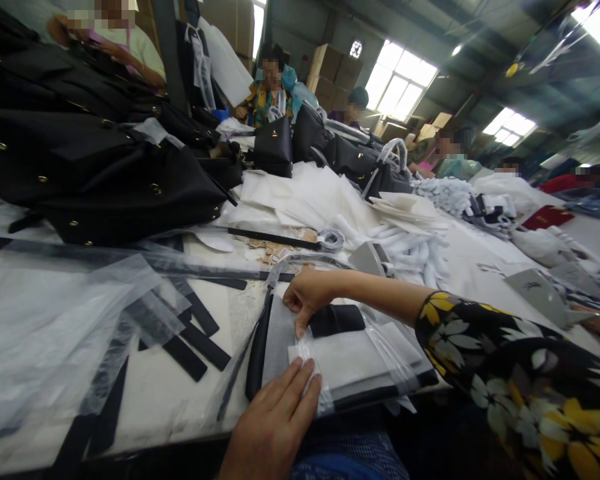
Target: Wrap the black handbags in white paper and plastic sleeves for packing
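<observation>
In front of me at the table edge lies a flat black bag with a grey panel, its long strap covered in clear plastic. A folded white sheet rests on it, crossed by bands of clear plastic film. My left hand is laid over the near end of the film, fingers stretched out and flat. Reaching in from the right, my right hand has curled fingers and its thumb pressed down at the film's far end. A black rolled piece sits beside that thumb.
Black bags are heaped at the left. Black strips and plastic sheeting cover the table's left side. Beyond lie white sheets, a coiled cord and white wrapped rolls. Several people work across the table.
</observation>
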Motion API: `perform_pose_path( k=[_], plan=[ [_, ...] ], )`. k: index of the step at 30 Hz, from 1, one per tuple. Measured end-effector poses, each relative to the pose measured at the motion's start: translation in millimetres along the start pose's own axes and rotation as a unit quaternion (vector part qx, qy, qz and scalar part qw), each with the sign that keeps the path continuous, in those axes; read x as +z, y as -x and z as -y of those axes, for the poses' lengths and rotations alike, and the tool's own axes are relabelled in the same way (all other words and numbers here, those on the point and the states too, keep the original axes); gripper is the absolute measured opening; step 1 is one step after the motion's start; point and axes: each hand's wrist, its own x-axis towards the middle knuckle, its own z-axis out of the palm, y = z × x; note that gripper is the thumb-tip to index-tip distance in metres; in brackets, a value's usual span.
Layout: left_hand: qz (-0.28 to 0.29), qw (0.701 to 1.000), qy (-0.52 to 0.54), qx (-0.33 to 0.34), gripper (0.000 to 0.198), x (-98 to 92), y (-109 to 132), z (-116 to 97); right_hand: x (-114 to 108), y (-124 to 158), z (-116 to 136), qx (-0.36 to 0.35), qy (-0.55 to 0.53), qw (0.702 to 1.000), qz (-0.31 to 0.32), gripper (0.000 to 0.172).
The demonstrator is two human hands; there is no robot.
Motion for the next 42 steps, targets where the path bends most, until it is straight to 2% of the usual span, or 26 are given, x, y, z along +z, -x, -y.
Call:
perform_pose_path(
  k=[6,8,11,13,16,18,20,23,25,28,31,35,37,39,42],
  plan=[
    [-0.014,0.999,-0.031,0.029,0.045,5.3,2,6,4,-22,-22,0.022,-0.153,0.985,0.073,0.055],
    [-0.015,0.998,-0.037,0.039,0.042,5.8,2,7,4,-28,-27,0.022,-0.2,0.975,0.096,0.052],
    [-0.011,0.997,-0.044,0.054,0.04,6.0,3,9,3,-30,-32,0.024,-0.226,0.97,0.088,0.041],
    [-0.003,0.997,-0.051,0.063,0.042,7.0,5,11,2,-25,-34,0.03,-0.225,0.972,0.055,0.028],
    [0.009,0.995,-0.064,0.083,0.045,9.9,8,13,4,-8,-33,0.05,-0.198,0.978,-0.052,0.012],
    [0.013,0.993,-0.071,0.09,0.046,12.0,10,15,11,8,-26,0.057,-0.173,0.974,-0.132,0.015],
    [0.016,0.993,-0.076,0.09,0.048,13.3,12,15,24,24,-15,0.049,-0.153,0.972,-0.174,0.025],
    [0.02,0.993,-0.075,0.094,0.05,13.4,14,16,45,37,-4,0.036,-0.135,0.974,-0.176,0.05],
    [0.024,0.993,-0.07,0.094,0.053,12.6,14,16,54,35,-5,0.037,-0.16,0.973,-0.163,0.058],
    [0.034,0.994,-0.063,0.079,0.06,11.9,15,16,56,24,-16,0.041,-0.224,0.964,-0.141,0.047],
    [0.036,0.995,-0.058,0.067,0.068,12.6,16,15,55,14,-22,0.064,-0.241,0.957,-0.151,0.03],
    [0.013,0.996,-0.06,0.066,0.07,14.3,16,13,57,8,-7,0.126,-0.208,0.946,-0.214,0.02],
    [0.001,0.996,-0.06,0.06,0.071,14.4,15,11,59,14,3,0.147,-0.18,0.939,-0.255,0.023],
    [-0.003,0.997,-0.048,0.053,0.073,12.6,14,9,60,29,11,0.169,-0.15,0.927,-0.301,0.028],
    [0.023,0.998,0.007,0.052,0.071,2.7,11,11,65,71,16,0.224,-0.104,0.895,-0.372,0.03]
  ],
)
